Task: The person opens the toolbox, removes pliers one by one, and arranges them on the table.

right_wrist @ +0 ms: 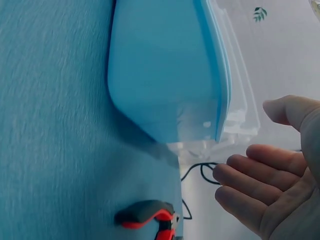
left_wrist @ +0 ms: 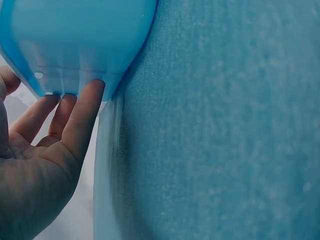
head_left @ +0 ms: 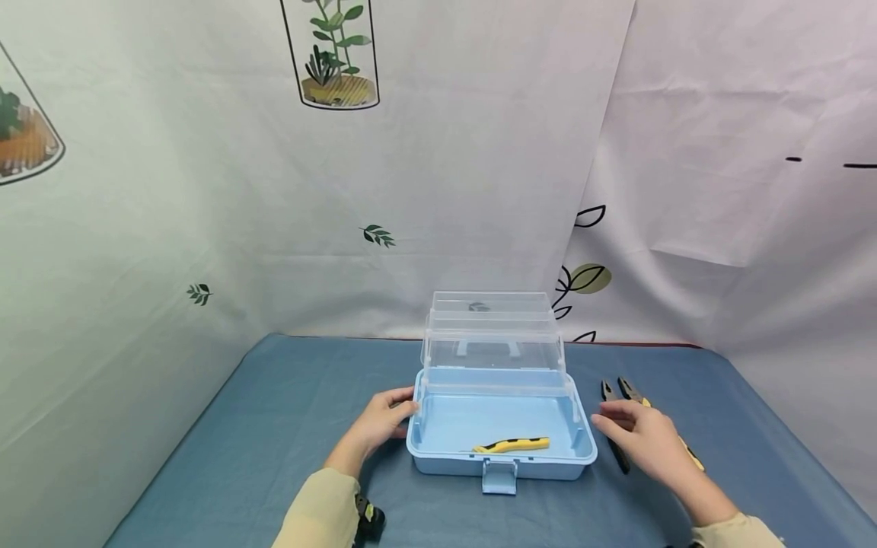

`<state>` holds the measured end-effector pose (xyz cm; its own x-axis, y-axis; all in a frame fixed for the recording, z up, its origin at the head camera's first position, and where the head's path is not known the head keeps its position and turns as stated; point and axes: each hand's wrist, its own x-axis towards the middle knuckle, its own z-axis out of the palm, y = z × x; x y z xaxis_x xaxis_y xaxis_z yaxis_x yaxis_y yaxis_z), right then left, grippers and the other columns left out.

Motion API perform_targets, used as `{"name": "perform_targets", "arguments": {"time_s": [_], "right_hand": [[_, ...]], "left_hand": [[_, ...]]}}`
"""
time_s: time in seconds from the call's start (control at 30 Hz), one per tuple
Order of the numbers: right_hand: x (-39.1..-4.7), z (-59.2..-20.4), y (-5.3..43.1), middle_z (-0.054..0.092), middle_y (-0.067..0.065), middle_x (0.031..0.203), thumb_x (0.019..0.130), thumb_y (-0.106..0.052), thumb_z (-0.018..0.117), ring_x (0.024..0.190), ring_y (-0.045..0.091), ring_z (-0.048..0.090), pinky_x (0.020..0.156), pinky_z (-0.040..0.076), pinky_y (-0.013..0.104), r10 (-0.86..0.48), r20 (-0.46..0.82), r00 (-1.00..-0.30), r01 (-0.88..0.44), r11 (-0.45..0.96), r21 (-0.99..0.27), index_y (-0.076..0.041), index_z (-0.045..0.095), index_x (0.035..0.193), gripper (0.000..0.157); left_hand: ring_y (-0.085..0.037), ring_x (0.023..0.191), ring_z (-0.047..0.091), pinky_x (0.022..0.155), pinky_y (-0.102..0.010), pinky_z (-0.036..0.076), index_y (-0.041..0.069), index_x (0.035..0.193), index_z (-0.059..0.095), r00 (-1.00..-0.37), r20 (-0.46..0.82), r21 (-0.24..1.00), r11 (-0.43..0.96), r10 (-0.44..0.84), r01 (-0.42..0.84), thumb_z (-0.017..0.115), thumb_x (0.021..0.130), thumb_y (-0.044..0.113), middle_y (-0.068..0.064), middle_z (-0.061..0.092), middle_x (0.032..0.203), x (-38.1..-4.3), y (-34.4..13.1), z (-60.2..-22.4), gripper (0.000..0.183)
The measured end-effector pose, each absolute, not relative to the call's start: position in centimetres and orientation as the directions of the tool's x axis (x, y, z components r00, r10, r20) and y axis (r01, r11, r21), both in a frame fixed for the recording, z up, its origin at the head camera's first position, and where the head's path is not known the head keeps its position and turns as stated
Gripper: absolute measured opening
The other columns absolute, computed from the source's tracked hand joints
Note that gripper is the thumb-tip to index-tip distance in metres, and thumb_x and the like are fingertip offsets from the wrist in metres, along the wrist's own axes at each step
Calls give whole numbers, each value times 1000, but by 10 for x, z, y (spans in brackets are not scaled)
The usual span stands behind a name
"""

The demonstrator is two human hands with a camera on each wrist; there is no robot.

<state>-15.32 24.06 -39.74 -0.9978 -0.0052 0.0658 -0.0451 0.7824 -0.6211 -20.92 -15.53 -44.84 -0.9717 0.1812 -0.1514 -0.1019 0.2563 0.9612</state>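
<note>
A light blue toolbox [head_left: 448,464] stands on the table with its clear lid [head_left: 493,304] raised. Inside lies a slim yellow-and-black tool [head_left: 514,445], its kind unclear. At the box's left end is my left hand [head_left: 380,415]; in the left wrist view its fairly straight fingertips touch the outer wall, and the thumb is near the rim. My right hand [head_left: 647,438] hovers past the right end, apart from the box and holding nothing. Beneath and behind it are black-handled pliers [head_left: 620,455] and yellow-handled pliers [head_left: 632,390], both partly hidden.
A blue cloth [head_left: 301,411] covers the table. Patterned white curtains [head_left: 479,190] hang behind and at both sides. The front latch [head_left: 499,479] of the box hangs down. A dark cable [right_wrist: 202,172] shows past the table edge in the right wrist view.
</note>
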Motion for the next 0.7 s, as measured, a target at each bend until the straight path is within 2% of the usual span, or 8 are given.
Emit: {"name": "perform_targets", "arguments": {"time_s": [0.27,0.47,0.7], "right_hand": [[-154,-392,231,70,14,107,88,-38,64,92,24,67,74,56,37,3,139,-990,-87,769,-634,-3,67,113,43],[-157,-391,224,69,12,109,88,-39,64,92,20,65,76,56,36,-38,77,-996,-80,742,-666,-3,66,115,45],[-160,-389,215,70,9,107,87,-38,65,91,17,65,74,56,31,-100,102,-990,-143,718,-681,-3,67,112,43]], "left_hand": [[-26,110,59,80,-42,56,-1,139,45,-976,-149,963,246,161,-106,55,92,17,-24,46,140,-209,-154,-448,51],[-27,109,60,80,-41,57,-1,139,45,-975,-144,964,246,171,-99,55,92,17,-24,48,138,-207,-154,-445,52],[-27,109,60,79,-41,57,-1,138,46,-976,-150,961,257,160,-105,55,92,18,-24,49,138,-206,-153,-445,51]]}}
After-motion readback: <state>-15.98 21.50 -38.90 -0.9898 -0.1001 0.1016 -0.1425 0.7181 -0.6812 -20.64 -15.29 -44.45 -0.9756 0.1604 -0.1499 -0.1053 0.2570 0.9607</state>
